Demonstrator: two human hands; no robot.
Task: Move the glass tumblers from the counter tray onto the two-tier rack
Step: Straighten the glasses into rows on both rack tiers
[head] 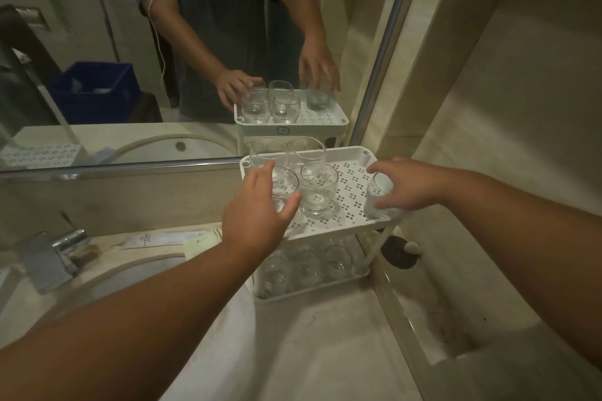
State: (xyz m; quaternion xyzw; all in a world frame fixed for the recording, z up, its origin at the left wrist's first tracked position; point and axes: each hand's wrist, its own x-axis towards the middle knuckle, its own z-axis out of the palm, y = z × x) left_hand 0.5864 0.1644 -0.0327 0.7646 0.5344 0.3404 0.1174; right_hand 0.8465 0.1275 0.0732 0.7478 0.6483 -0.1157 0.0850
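Both forearms reach in from the near edge toward the two-tier rack (365, 221), which stands against the mirror (130, 58) at the back of the counter, to the right of the sink (107, 280).

Only the head view is given. The left hand (257, 208) hovers at the front left corner of the rack's top shelf, fingers spread and loosely curved around a tumbler (283, 185) there; whether they actually touch the glass I cannot tell. Behind and just right of it on the same shelf stand more upright tumblers (317, 192). The right hand (407, 185) is at the shelf's front right corner, fingers and thumb curled over the rim of the right tumbler (379, 197), gripping it from above. That glass stands upright, close to the shelf's front edge. The lower shelf already holds several glasses (306, 265).

Judging from this, the right tumbler is being set down, with free shelf between it and the others. The counter tray is not in view.
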